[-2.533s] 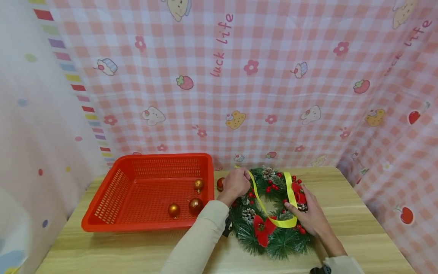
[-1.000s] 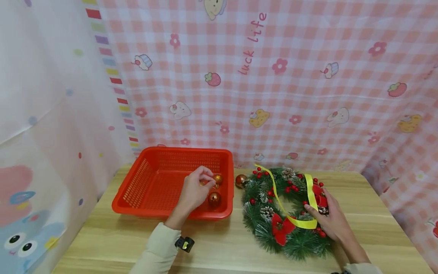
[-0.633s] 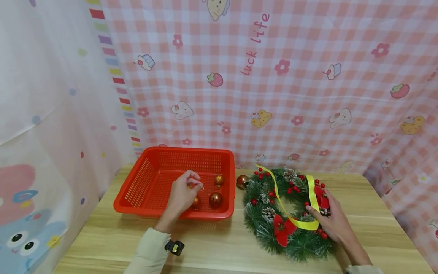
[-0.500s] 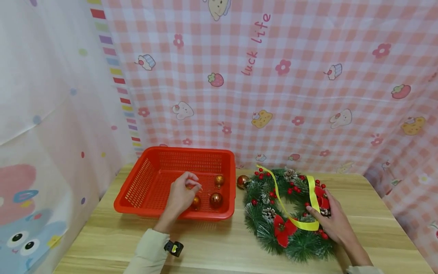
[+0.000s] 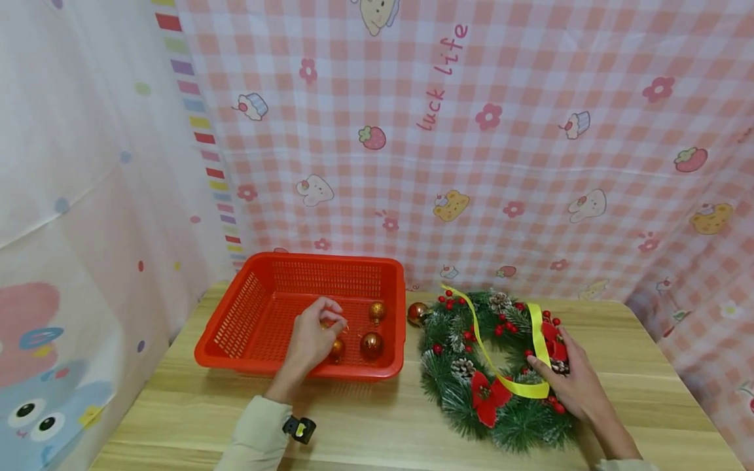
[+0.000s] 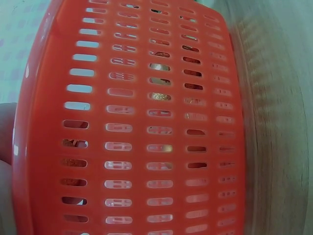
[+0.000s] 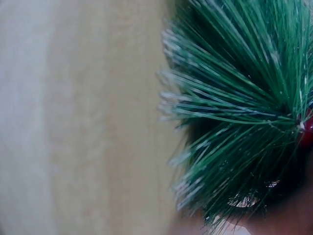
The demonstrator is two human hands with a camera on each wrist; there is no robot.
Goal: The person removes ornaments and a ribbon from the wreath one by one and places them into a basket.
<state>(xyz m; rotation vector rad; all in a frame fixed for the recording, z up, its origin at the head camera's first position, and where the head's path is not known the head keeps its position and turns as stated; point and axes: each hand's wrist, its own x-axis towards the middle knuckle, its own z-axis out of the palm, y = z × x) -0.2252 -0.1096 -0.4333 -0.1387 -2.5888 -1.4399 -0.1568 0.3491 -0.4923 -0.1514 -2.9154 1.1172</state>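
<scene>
Head view: From my remote station I see the left hand [image 5: 312, 337] near the centre of the frame, inside the red basket [image 5: 326, 259]; its grip is drawn together on a small gold ornament [image 5: 323, 324], of which only a sliver shows. Toward its right in the basket lie a glittery ball [image 5: 377, 310], a copper ball [image 5: 372, 344] and, partly covered by the hand, an amber ball [image 5: 338, 348]. At lower right I see the right hand [image 5: 574, 383] with its grip clamped on the side of the green wreath [image 5: 518, 425], beside a red flower [image 5: 552, 340]. A yellow ribbon [image 5: 527, 390] lies across the wreath. Between basket and wreath, a brown ball [image 5: 417, 313] rests on the tabletop [image 5: 365, 425].

Left wrist view: I face the basket's slotted wall, gold glinting through slots at upper centre, tabletop at right. The grip I cannot tell here.

Right wrist view: Wreath needles fill the right half, the blurred tabletop the left; skin shows at lower right, the grip indiscernible to me.
</scene>
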